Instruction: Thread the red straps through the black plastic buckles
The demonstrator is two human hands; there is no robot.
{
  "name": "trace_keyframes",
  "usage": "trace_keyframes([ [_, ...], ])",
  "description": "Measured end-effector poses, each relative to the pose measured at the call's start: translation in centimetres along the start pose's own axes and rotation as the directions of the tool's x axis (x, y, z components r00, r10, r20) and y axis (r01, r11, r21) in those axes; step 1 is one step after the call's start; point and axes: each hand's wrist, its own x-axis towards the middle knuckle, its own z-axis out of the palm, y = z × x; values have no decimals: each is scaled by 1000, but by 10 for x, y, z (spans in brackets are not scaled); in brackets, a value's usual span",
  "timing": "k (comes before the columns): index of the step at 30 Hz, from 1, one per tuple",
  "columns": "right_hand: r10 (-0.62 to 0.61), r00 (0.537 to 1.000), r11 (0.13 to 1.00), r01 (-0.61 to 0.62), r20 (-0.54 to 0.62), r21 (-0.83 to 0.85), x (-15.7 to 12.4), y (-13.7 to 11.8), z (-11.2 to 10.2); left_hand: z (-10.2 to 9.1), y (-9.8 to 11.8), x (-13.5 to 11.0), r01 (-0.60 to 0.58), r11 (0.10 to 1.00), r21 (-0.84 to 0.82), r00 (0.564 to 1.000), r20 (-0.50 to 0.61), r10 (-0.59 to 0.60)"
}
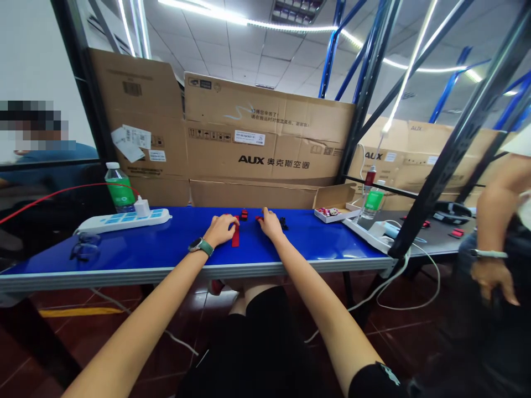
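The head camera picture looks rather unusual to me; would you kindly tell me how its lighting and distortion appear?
In the head view, the ceiling light strips glare brightly, the wide lens bends the black rack uprights and stretches the left forearm toward the frame's edge, and a pixelated patch covers the head of a seated person.

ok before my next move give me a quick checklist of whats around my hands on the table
1. Left hand on the red strap: cannot tell; the fingers reach its top end, but a grip isn't visible.
2. Right hand near the small black piece: ok, close beside it.
3. Small red piece between the hands: ok, in plain view.
4. Power strip away from the hands: ok, well off to the left.
5. Co-worker's hand away from the table: ok, hanging off to the right.
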Motion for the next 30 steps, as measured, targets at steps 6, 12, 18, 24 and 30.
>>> trace_keyframes([
  [6, -68, 985, 993, 82, 156, -85, -2, -4, -6, 3, -2, -2, 9, 999, 43, 998, 58, -11],
  [12, 55, 998, 997, -52, 38, -63, -3, 4, -12, -3, 4, -2, -7, 996, 87, 989, 146, -6],
  [18, 455, 890, 872, -440, 26, -214, -8, 21, -10, 0, 11, -6, 27, 969, 245, 955, 279, -97],
  [24, 371, 927, 907, -351, 51, -232, -7, 27, -15, -1, 13, -5, 13, 984, 178, 947, 315, -69],
  [30, 288, 958, 954, -288, -21, -88, -4, 37, -17, 0, 13, -3, -36, 994, 102, 941, 338, -1],
])
